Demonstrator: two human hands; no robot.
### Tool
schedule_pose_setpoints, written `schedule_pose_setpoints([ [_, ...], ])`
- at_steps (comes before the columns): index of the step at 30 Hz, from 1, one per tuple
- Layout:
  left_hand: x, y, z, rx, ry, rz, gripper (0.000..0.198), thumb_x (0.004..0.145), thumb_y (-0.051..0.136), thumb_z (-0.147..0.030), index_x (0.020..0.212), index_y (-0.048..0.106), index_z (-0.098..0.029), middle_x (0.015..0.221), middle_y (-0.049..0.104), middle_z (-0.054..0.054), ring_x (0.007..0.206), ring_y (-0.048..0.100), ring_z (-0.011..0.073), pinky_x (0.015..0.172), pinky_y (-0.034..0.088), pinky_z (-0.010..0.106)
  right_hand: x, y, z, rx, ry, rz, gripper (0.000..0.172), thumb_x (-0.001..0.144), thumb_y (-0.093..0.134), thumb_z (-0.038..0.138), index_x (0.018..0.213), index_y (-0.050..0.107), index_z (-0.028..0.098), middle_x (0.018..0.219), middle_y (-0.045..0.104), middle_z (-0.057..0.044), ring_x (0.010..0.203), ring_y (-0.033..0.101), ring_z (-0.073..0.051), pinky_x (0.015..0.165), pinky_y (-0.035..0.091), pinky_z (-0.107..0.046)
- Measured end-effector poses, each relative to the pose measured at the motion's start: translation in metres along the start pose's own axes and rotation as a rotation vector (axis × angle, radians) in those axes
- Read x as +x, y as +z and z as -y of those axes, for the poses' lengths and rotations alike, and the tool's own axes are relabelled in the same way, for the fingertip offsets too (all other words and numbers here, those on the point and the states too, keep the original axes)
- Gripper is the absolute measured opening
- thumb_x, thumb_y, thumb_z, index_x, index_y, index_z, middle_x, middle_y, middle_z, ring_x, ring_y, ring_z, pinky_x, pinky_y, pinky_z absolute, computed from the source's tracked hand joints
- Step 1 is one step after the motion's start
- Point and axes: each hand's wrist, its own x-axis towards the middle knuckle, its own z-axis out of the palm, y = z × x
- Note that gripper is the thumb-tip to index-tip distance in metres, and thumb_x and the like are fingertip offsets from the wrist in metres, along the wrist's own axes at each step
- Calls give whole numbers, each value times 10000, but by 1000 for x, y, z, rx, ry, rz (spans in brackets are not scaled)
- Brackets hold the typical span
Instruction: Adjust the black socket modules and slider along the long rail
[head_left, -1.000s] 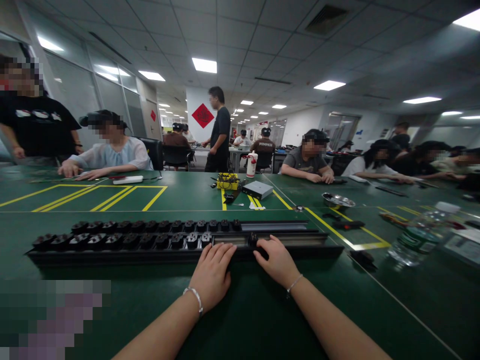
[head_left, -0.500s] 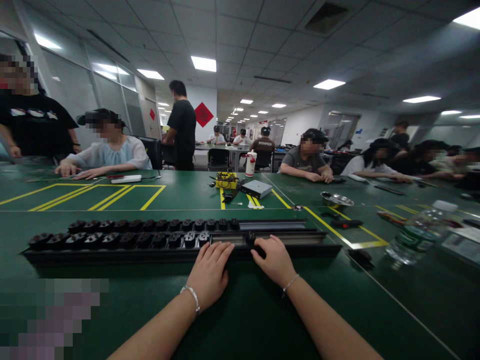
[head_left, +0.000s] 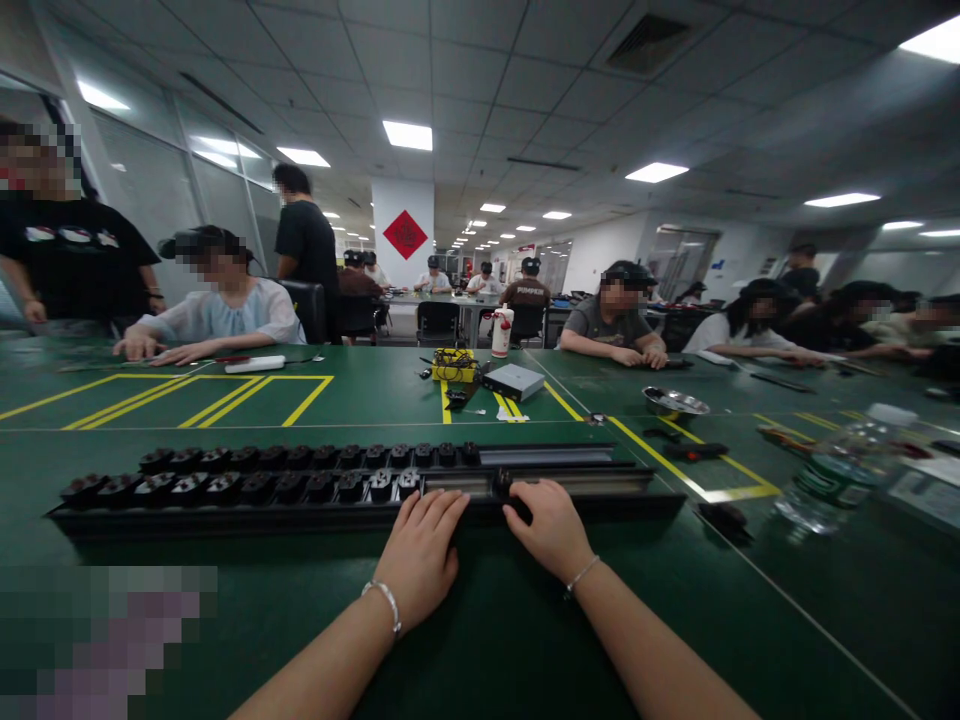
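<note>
Our green table (head_left: 525, 650) holds two long black rails (head_left: 337, 518), black blocks (head_left: 259, 487) filling their left, right mostly bare; left hand (head_left: 421, 550) flat, right hand (head_left: 553, 528) touching a lone block (head_left: 503, 480), pinch unclear.

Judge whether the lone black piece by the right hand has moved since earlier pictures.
No: the black piece shows no shift either way against the yellow tape right of it.

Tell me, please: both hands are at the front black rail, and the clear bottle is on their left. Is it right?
The side is wrong: the head view shows the clear bottle on the right. The left hand and right hand are indeed at the front black rail.
</note>
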Motion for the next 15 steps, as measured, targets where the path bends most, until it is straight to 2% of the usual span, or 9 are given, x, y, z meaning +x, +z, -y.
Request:
schedule_pose_setpoints([
  [15,1,-4,-2,-9,-8,15,593,698,457,-130,1273,373,-248,1290,459,7,1200,358,191,1073,177,423,0,-2,-1,7,-1,21,140,786,488,309,853,567,215,790,648,-16,776,563,-164,876,305,-336],
])
